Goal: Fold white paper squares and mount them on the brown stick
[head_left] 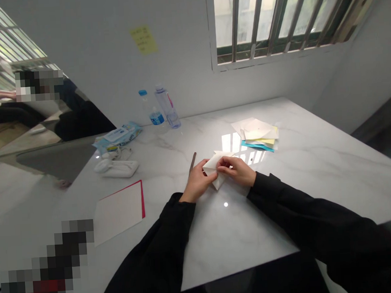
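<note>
A cream-coloured piece of folded paper [215, 160] is held between my two hands a little above the marble-patterned table [240, 236]. My left hand [197, 180] grips its left side, with the thumb across the front. On the other side, my right hand [239, 170] pinches the paper near its middle with curled fingers. Part of the paper is covered by my fingers, so the folds cannot be fully made out. Just beyond my left hand, a thin brown strip [193, 161] sticks up to the left of the paper; its lower end is hidden.
Folded papers in white, yellow and blue [256, 131] lie at the back right. White sheets over a red one [120, 211] lie at the left. Behind them are a white device [120, 168], a wipes pack [118, 135] and two plastic bottles [168, 108] by the wall.
</note>
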The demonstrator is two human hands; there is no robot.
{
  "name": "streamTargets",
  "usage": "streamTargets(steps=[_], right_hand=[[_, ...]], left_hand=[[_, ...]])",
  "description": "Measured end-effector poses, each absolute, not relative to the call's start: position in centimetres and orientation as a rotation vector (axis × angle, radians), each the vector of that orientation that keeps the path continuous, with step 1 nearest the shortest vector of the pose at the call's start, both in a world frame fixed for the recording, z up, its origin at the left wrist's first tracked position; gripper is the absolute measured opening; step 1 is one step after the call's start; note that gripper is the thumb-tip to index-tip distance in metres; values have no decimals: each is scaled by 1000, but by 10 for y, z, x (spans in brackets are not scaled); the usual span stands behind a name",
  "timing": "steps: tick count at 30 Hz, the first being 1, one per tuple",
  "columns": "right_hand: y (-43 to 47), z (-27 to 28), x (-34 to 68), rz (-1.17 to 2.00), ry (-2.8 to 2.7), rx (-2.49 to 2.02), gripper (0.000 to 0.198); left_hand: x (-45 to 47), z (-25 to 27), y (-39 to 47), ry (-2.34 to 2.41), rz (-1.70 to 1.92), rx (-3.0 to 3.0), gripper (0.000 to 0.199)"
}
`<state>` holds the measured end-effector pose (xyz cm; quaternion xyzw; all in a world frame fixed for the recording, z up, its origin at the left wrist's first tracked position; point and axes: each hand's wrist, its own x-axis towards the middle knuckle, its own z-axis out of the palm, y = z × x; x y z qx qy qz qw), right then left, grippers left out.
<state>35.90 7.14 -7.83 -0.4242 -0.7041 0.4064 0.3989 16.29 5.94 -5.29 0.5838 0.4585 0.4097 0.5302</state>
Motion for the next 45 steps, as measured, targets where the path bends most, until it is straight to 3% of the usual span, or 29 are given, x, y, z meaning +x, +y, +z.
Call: streamTargets(steps=[3,8,13,18,24,27,29,33,38,45], right_hand=[[75,-73,365,1175,-1715,-1032,31],[74,-52,382,1439,-1741,-906,38],[72,-56,386,1068,-2208,-1025,11],[75,-68,383,876,-2326,-1044,10],[74,-64,379,1071,-1950,-990,40],[69,-63,371,1327,-1720,-862,65],[65,-63,367,1398,-1655,-811,71],[63,-62,363,1324,-1579,-809,54],[64,-57,366,1238,-1466,-860,55],[65,-59,367,975,-1477,-950,46]], left_hand=[[165,-58,61,1126,976,1430,31],[156,-51,66,1152,1324,1201,47],[138,-36,76,1102,1474,986,47],[132,-45,82,1066,1397,863,38],[141,-58,83,1126,1374,968,28],[146,-56,79,1126,1327,1034,34],[149,-54,76,1111,1278,1085,41],[151,-51,70,1106,1195,1284,52],[148,-52,69,1193,1175,1406,80],[146,-50,67,1174,1134,1316,75]])
